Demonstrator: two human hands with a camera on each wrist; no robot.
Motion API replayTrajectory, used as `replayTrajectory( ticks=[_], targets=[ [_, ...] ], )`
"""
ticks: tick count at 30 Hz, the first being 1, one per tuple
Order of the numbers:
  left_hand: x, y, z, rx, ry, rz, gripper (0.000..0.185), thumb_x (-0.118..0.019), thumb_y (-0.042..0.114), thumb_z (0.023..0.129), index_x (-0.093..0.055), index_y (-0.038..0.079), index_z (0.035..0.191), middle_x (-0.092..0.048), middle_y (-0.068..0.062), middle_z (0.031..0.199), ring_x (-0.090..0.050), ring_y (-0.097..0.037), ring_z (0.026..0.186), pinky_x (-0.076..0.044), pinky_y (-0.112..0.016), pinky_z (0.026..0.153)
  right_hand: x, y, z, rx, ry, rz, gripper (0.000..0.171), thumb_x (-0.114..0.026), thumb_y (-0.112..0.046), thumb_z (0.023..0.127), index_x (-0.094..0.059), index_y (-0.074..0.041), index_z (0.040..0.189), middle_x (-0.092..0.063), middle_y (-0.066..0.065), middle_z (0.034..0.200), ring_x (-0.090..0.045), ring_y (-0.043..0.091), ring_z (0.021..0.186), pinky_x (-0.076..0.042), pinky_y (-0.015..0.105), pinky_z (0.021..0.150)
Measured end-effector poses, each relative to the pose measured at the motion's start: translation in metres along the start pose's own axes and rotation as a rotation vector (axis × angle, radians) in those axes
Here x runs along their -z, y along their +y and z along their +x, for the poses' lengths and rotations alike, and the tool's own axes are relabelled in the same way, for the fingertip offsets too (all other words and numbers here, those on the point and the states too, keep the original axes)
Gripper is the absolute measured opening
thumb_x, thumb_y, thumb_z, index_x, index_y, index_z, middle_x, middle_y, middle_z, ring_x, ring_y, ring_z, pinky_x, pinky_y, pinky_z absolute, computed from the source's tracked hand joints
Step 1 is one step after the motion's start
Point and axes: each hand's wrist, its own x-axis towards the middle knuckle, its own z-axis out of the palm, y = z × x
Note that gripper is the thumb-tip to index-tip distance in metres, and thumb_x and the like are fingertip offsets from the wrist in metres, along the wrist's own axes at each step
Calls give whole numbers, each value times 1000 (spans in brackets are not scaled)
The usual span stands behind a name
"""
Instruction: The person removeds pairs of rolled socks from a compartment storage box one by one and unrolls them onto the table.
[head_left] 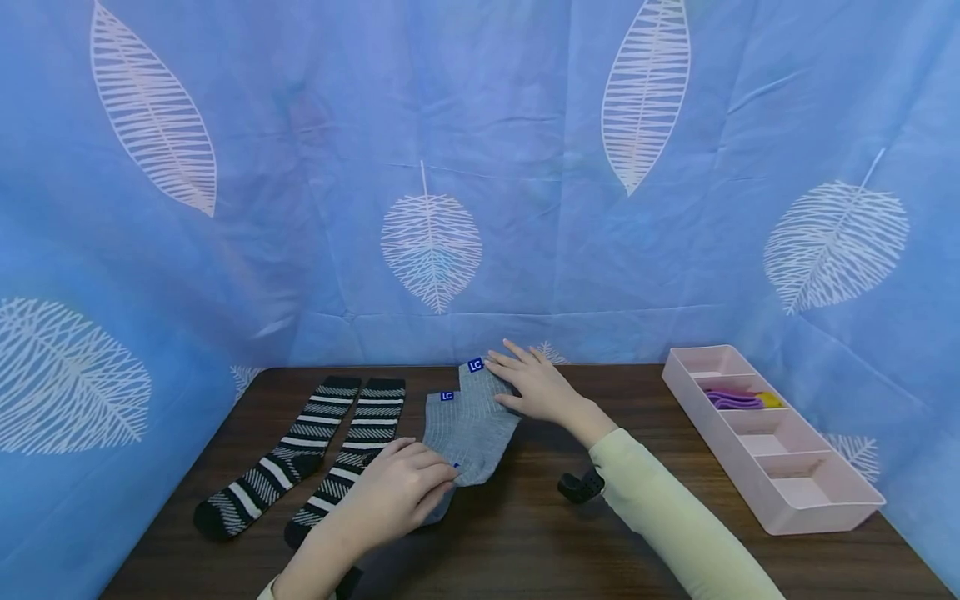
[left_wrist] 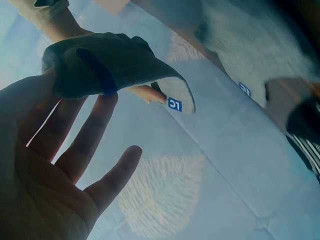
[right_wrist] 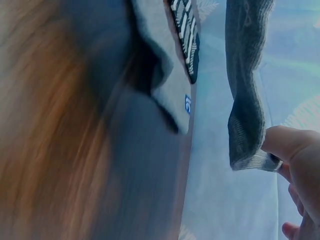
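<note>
Two light-grey socks with blue LC tags are at the middle of the table. One grey sock (head_left: pixel 483 421) is raised, stretched between both hands, and overlaps the other grey sock (head_left: pixel 441 417) lying on the table. My right hand (head_left: pixel 536 387) pinches the raised sock's cuff between thumb and fingers, plain in the right wrist view on the sock (right_wrist: pixel 245 120). At the toe end, my left hand (head_left: pixel 401 487) holds the same sock (left_wrist: pixel 105 65) by the fingertips, its remaining fingers spread; the thumb is hidden in the left wrist view.
Left of the grey socks lie two black-and-white striped socks, one outer (head_left: pixel 273 467) and one inner (head_left: pixel 360 454). A pale pink divided box (head_left: pixel 720 442) stands at the right, with a folded purple-and-yellow item (head_left: pixel 738 400) in one compartment. A blue leaf-print cloth (head_left: pixel 510 250) hangs behind the table.
</note>
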Motion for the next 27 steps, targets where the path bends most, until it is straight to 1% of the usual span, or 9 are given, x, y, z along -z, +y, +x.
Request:
replayTrajectory(
  ticks=[6, 8, 10, 13, 16, 18, 21, 27],
  targets=[
    [-9, 13, 12, -19, -29, 10, 10, -71, 27, 89, -75, 25, 98, -73, 14, 96, -66, -6, 95, -52, -39, 92, 3, 9, -14, 14, 23, -41, 63, -62, -41, 94, -43, -17, 148, -39, 5, 156, -25, 31, 149, -19, 59, 118],
    [-11, 18, 16, -18, -61, 10, 10, -70, 27, 90, -75, 24, 98, -73, 13, 96, -66, -6, 96, -52, -38, 92, 3, 12, -18, 16, 22, -54, 63, -63, -40, 93, -44, -17, 148, -40, 6, 155, -26, 31, 149, -19, 58, 119],
    [-15, 22, 20, -14, -109, 16, 11, -68, 28, 92, -75, 25, 99, -73, 14, 97, -66, -6, 96, -52, -37, 91, 1, 15, -20, 16, 13, -63, 63, -64, -40, 92, -45, -16, 147, -41, 6, 154, -27, 32, 148, -19, 58, 119],
    [-23, 28, 25, -2, -208, 16, 11, -65, 28, 94, -74, 26, 100, -72, 14, 98, -65, -6, 96, -52, -34, 88, -5, 18, -22, 15, -21, -64, 64, -66, -41, 91, -45, -16, 147, -42, 6, 154, -28, 33, 147, -22, 60, 117],
    [-32, 33, 28, 7, -297, 14, 11, -65, 29, 94, -74, 28, 99, -71, 16, 96, -64, -5, 92, -52, -32, 83, -11, 20, -23, 8, -75, -37, 66, -67, -42, 90, -45, -16, 147, -40, 6, 155, -26, 35, 148, -23, 62, 115],
    [-38, 35, 29, 7, -329, 16, 10, -65, 30, 94, -74, 30, 98, -71, 17, 95, -63, -3, 89, -52, -30, 80, -15, 21, -23, -5, -110, -12, 67, -67, -42, 90, -45, -16, 147, -39, 6, 156, -24, 35, 148, -22, 63, 115],
    [-43, 39, 28, 3, -360, 20, 9, -66, 31, 93, -74, 31, 96, -71, 18, 94, -62, -2, 86, -50, -27, 75, -22, 22, -22, -20, -147, 13, 66, -67, -42, 90, -45, -16, 147, -38, 6, 156, -23, 36, 148, -21, 64, 115],
    [-47, 43, 28, 33, -444, -11, 10, -65, 32, 93, -75, 33, 96, -71, 19, 93, -60, -1, 84, -46, -26, 72, -33, 23, -20, -45, -218, 58, 65, -65, -43, 91, -45, -17, 147, -38, 9, 156, -20, 36, 150, -20, 64, 115]
  ],
)
